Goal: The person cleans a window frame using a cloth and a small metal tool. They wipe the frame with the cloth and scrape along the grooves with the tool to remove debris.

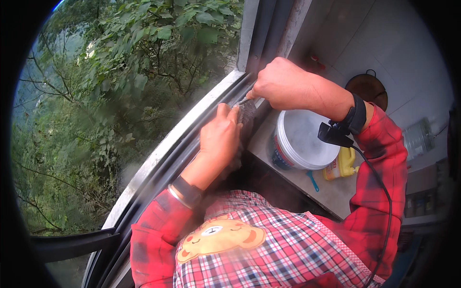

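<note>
At the corner of a sliding-window track (187, 145), my left hand (221, 135) grips a crumpled, wet-looking grey cloth (247, 112). Part of the cloth hangs over the inner edge of the sill, below the fingers. My right hand (279, 83) is curled just above, fingertips pointing down into the track at the cloth's upper end. A thin dark edge shows between the two hands; what it belongs to is unclear. The right palm and most of its fingers are hidden from above.
A white plastic bucket (306, 140) stands on a light counter (335, 194), beside a yellow bottle (340, 163) and a blue-handled tool (312, 180). A round wooden board (365, 90) rests by the tiled wall. A cable (383, 187) trails from my right wrist. Foliage lies outside the window.
</note>
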Demonstrator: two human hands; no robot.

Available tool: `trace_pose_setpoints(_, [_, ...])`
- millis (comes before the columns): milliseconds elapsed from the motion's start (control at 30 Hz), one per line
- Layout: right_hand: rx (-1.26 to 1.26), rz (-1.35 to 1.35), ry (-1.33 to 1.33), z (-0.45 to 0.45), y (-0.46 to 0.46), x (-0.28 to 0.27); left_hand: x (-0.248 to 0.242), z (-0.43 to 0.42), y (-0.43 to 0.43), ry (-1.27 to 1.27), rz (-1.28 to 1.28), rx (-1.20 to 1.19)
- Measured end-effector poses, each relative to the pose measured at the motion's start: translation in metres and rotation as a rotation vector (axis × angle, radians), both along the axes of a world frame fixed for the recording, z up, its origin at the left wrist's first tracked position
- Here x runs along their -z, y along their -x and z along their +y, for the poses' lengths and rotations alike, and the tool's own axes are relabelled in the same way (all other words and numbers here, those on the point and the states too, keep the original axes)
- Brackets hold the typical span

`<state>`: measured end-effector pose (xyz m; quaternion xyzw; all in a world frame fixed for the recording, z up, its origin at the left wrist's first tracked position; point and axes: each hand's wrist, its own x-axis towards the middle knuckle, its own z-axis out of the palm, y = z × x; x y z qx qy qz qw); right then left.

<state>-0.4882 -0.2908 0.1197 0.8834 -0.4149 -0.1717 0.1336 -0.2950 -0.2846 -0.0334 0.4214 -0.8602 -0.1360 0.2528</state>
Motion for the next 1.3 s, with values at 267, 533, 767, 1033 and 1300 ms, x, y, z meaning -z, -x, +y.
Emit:
trace_pose_setpoints(267, [0.089, 0.128, 0.067, 0.005, -0.041, 0.023, -0.004, -0.012, -0.001, -0.061, 0.016, 0.008])
trace_pose_setpoints(533, [0.062, 0.368, 0.038, -0.033, -0.088, 0.042, -0.016, -0.056, 0.004, -0.394, 0.124, -0.023])
trace_pose_setpoints(767, [0.288, 0.229, 0.034, -0.034, -0.075, 0.005, -0.001, -0.081, 0.005, -0.464, 0.089, 0.104])
trace_pose_setpoints(1033, [0.37, -0.004, 0.132, 0.001, -0.051, 0.009, 0.008, -0.093, 0.002, -0.669, 0.256, 0.081])
trace_pose_setpoints(1300, [0.37, -0.087, 0.134, 0.006, -0.045, 0.028, 0.005, -0.088, 0.0, -0.617, 0.29, 0.093])
